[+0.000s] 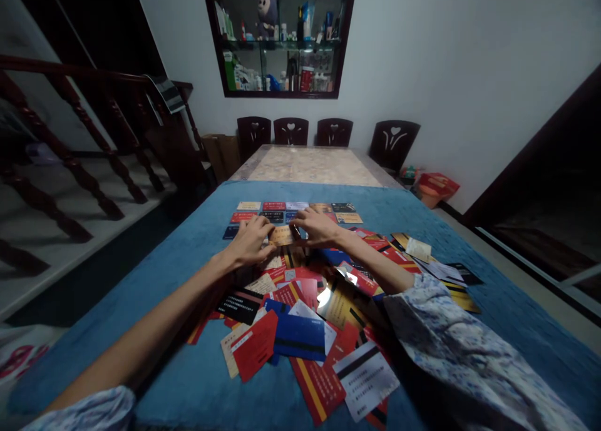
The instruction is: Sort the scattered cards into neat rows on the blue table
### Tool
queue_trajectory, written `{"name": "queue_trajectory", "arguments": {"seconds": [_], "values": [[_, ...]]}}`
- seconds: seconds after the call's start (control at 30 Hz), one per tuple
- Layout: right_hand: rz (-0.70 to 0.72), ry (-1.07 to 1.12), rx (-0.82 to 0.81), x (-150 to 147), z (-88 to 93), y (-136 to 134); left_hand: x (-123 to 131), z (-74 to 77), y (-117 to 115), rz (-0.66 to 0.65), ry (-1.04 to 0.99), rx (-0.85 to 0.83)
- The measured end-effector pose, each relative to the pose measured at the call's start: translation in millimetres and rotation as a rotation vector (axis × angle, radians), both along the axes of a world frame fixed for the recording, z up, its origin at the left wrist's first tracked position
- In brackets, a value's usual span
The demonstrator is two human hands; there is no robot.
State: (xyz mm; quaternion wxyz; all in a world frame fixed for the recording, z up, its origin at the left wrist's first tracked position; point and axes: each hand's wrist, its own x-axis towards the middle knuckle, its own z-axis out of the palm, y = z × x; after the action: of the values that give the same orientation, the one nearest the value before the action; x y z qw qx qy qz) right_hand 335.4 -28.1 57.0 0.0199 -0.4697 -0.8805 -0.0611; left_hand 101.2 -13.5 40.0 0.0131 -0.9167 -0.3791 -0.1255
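Observation:
A gold card [282,235] lies level between my two hands, low over the blue cloth. My left hand [251,240] pinches its left edge, and my right hand [315,228] grips its right edge with bent fingers. Just beyond, plastic cards lie face up in rows, among them a red card [274,206], a black card [342,207] and a dark blue card [230,232] at my left hand. Below my hands spreads a loose pile of cards, with a blue card [299,337], a red card [255,345] and a white card [367,380] on top. My right hand hides part of the rows.
A blue cloth [154,306] covers the near part of the table; its stone top [312,164] shows at the far end. Dark wooden chairs [291,131] stand behind it. More cards [444,271] spread to the right. A wooden railing [75,115] runs along the left.

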Motion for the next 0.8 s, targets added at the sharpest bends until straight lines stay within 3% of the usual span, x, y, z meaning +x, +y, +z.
{"name": "queue_trajectory", "arguments": {"seconds": [0.33, 0.8], "values": [[-0.008, 0.016, -0.034, 42, 15.3, 15, 47, 9.1, 21, -0.018, 0.031, 0.011], [-0.145, 0.015, -0.025, 99, 27.8, 47, 115, 30.7, 68, -0.053, 0.111, 0.021]]}}
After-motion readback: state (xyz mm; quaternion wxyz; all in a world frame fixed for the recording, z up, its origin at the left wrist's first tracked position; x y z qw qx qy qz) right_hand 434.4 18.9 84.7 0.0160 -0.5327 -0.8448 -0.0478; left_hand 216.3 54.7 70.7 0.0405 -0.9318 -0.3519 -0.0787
